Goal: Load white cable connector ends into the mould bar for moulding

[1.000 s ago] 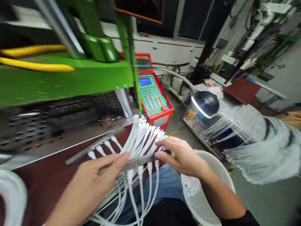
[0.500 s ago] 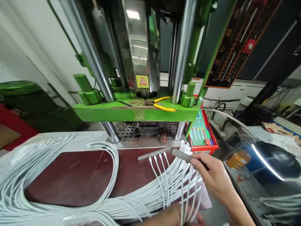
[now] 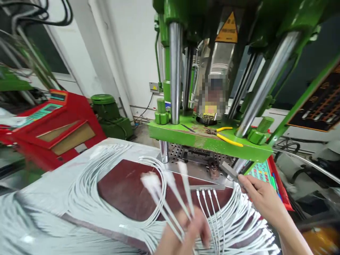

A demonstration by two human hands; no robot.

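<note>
Several white cables stick up from my left hand, which is closed round them and blurred; their connector ends fan out above the dark red board. A grey metal bar is pinched by one end in my right hand, over the right side of the board. Between the hands, a second grey bar lies on the board with several white cable plugs along its front edge. Bundles of white cable curve around the board.
A green press with steel columns stands behind the board. Yellow-handled pliers rest on its ledge. Behind my right hand is a red control box; a red cabinet stands at the left.
The view has swung left. My left hand has come up with cables, connector ends now pointing upward. My right hand still holds its bar, and no cables hang beneath it now.
</note>
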